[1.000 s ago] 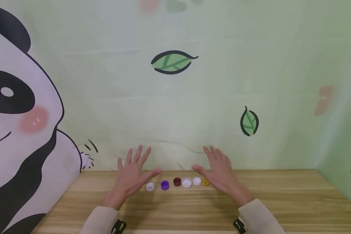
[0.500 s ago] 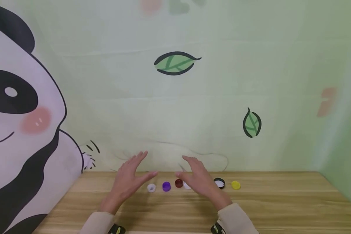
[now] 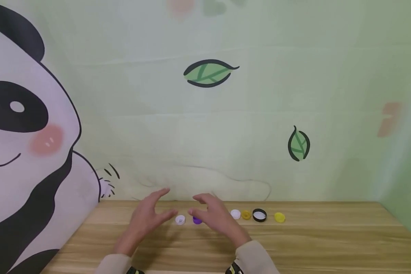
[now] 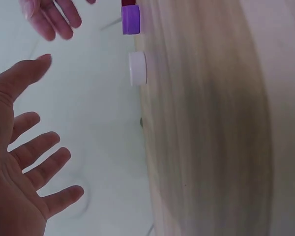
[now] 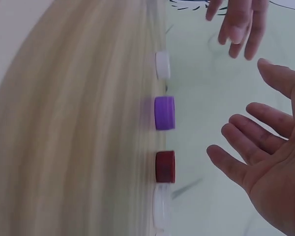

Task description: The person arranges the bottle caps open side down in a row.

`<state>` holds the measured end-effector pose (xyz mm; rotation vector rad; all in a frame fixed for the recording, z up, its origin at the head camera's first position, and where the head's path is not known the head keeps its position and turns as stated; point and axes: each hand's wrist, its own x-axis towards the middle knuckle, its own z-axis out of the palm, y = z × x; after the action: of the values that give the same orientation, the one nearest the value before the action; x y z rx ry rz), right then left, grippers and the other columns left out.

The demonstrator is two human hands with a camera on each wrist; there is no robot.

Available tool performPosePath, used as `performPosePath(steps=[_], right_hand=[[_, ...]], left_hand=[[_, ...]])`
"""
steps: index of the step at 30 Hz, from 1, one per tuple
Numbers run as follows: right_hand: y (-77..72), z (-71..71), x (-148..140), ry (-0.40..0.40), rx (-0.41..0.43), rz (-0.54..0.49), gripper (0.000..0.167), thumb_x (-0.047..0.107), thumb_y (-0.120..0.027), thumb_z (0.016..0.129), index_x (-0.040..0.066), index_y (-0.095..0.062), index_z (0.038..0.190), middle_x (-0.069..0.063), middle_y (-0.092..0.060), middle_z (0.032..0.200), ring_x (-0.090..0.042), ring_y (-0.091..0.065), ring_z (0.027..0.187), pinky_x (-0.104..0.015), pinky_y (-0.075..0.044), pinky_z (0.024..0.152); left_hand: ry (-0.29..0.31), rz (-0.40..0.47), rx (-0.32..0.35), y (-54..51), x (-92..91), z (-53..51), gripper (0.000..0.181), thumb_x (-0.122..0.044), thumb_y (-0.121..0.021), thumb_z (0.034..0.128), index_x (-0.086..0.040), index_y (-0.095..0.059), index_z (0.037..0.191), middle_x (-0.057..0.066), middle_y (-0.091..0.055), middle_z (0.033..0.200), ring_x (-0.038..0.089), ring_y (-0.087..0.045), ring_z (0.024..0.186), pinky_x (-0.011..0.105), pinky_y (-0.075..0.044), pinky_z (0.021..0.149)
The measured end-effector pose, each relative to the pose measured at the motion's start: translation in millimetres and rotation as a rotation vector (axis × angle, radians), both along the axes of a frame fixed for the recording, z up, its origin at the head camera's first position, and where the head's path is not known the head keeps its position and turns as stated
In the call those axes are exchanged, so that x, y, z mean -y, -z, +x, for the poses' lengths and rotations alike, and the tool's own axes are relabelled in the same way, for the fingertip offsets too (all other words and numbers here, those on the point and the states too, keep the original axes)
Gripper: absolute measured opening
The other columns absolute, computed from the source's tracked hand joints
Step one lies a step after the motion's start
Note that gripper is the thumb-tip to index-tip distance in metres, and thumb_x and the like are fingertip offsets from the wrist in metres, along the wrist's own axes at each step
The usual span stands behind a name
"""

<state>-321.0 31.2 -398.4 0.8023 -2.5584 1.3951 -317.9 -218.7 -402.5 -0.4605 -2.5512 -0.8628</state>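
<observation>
Several bottle caps lie in a row on the wooden table. My left hand (image 3: pixel 145 217) hovers beside the white cap (image 3: pixel 180 220) at the row's left end, its fingers apart and holding nothing. Over the purple cap (image 3: pixel 197 220) is my right hand (image 3: pixel 215 216), empty too, hiding part of the row in the head view. The right wrist view shows a dark red cap (image 5: pixel 165 166) and a clear-white one (image 5: pixel 162 207) there. Farther right lie another white cap (image 3: pixel 235 214), an orange-yellow cap (image 3: pixel 246 215), a black ring-shaped cap (image 3: pixel 259 215) and a yellow cap (image 3: pixel 279 217).
The wooden table (image 3: pixel 322 236) meets a pale green printed cloth (image 3: pixel 150 87) behind it. A large panda is printed on the cloth at the left, with leaves at the middle and right.
My right hand has moved left along the row, uncovering the caps on the right. My left hand has lowered a little, and its spread fingers have drawn closer together. The view has shifted slightly.
</observation>
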Motion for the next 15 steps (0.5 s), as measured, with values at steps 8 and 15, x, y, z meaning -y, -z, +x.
performPosePath(steps=[8, 15], right_hand=[[1.8, -4.3, 18.2, -0.022, 0.023, 0.011, 0.048, 0.03, -0.076, 0.1, 0.001, -0.066, 0.137, -0.018, -0.067, 0.137, -0.038, -0.062, 0.128, -0.057, -0.05, 0.104], [5.1, -13.5, 31.0, -0.061, 0.009, 0.048, 0.041, 0.021, -0.077, 0.099, -0.001, -0.067, 0.133, -0.019, -0.068, 0.133, -0.029, -0.073, 0.104, -0.051, -0.055, 0.098]], left_hand=[[0.004, 0.025, 0.051, 2.9, -0.1, -0.7, 0.067, -0.02, -0.088, 0.0889, -0.003, -0.06, 0.147, 0.021, -0.06, 0.147, 0.044, -0.059, 0.131, 0.061, -0.046, 0.108], [0.024, 0.108, 0.092, 3.3, 2.3, -2.1, 0.058, -0.013, -0.087, 0.0892, 0.0, -0.064, 0.141, 0.022, -0.065, 0.14, 0.044, -0.064, 0.123, 0.061, -0.051, 0.103]])
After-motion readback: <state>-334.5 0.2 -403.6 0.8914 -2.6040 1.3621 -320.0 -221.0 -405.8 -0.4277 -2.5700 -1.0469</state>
